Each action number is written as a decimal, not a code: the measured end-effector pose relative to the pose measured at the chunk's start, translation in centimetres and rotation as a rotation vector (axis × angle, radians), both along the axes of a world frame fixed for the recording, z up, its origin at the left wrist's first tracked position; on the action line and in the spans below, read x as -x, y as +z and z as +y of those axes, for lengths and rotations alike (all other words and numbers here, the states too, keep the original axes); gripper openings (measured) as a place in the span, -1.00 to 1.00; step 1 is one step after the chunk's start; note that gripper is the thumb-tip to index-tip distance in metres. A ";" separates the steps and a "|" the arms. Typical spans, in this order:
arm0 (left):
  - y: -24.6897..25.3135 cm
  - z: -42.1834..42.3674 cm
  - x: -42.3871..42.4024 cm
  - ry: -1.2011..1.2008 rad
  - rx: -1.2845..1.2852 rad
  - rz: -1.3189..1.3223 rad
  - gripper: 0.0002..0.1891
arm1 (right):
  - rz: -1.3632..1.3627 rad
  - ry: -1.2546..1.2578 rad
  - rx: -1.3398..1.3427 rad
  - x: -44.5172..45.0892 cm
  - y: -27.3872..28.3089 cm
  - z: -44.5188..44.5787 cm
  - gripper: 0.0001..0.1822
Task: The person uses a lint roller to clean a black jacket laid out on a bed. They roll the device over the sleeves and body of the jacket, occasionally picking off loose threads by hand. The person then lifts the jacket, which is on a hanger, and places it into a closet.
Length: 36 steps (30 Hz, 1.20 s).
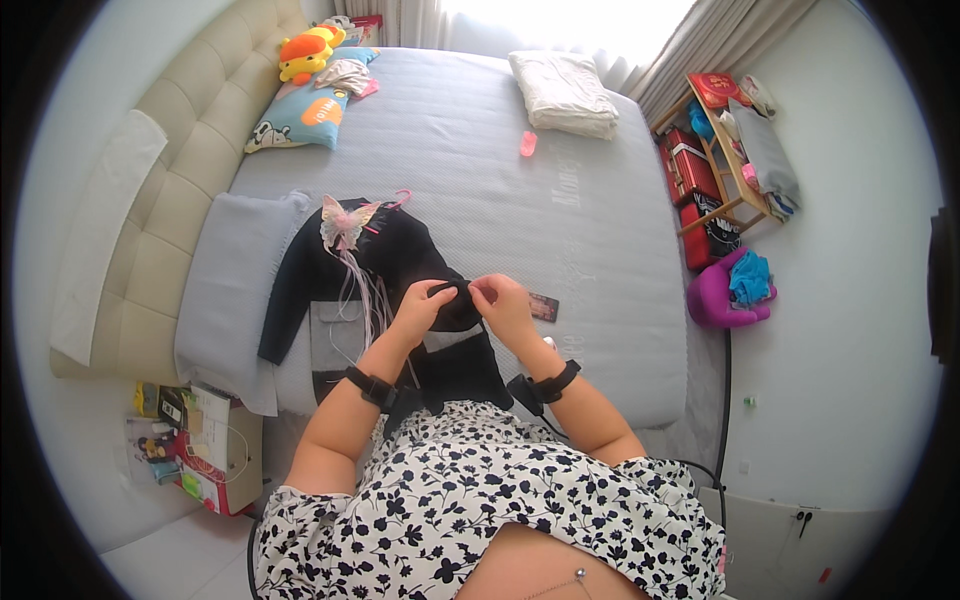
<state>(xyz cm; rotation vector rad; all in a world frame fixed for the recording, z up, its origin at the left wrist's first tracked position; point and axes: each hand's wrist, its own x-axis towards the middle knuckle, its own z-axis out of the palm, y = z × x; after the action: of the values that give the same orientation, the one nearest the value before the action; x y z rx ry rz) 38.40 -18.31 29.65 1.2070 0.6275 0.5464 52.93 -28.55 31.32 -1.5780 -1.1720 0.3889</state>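
A black and grey long-sleeved garment (405,244) lies spread on the bed before me, its lower part near my lap. Between thumb and fingers, my left hand (421,309) pinches a bunched black edge of it, perhaps a cuff. Close beside, my right hand (504,301) has thumb and fingertips together on the same black cloth. A pink hanger (405,198) pokes out at the garment's top. On its shoulder area sits a pale pink butterfly ornament (345,223) with long trailing ribbons. A dark flat rectangular object (544,307) lies just right of my right hand.
The quilted bed (480,180) carries a grey pillow (232,277), a cow-print pillow (300,120), a yellow plush toy (309,54), a folded white quilt (562,94) and a small pink item (529,143). A cluttered bedside cabinet (240,457) is left; a purple chair (712,296) is right.
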 end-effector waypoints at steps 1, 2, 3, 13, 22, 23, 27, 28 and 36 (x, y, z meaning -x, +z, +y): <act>-0.1 0.0 -0.1 0.006 -0.005 0.003 -0.80 | -0.050 -0.007 -0.014 0.3 0.4 0.0 -0.89; -0.3 0.0 -0.2 0.012 -0.011 0.007 -0.80 | -0.100 -0.013 -0.028 0.4 0.5 0.0 -0.89; -0.5 0.1 -0.4 0.018 -0.019 0.007 -0.80 | -0.159 -0.013 -0.032 0.4 0.5 0.0 -0.90; -1.2 0.0 -0.2 0.033 -0.326 0.142 -0.74 | 0.011 -0.091 0.093 -0.7 -1.9 0.6 -0.88; -0.5 0.7 0.5 0.048 -0.205 0.081 -0.75 | 0.419 0.147 0.072 -1.1 -2.2 0.3 -0.87; -0.5 0.7 0.5 0.053 -0.219 0.087 -0.75 | 0.321 0.143 0.074 -1.0 -2.3 0.3 -0.87; 1.9 0.0 0.7 -0.005 -0.656 0.320 -0.74 | 0.137 0.154 0.087 -1.2 -2.6 0.0 -0.87; 2.5 0.1 0.8 -0.011 -0.791 0.380 -0.74 | 0.145 0.167 0.093 -1.1 -2.4 0.0 -0.87; 2.3 1.2 2.0 -0.099 0.085 0.117 -0.82 | 0.271 0.193 -0.019 0.1 -0.8 -0.1 -0.91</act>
<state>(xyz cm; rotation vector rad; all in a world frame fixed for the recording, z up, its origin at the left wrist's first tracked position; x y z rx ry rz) 36.39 -17.12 31.94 1.1891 0.6793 0.3643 52.86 -28.69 30.53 -1.3507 -1.1150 0.6938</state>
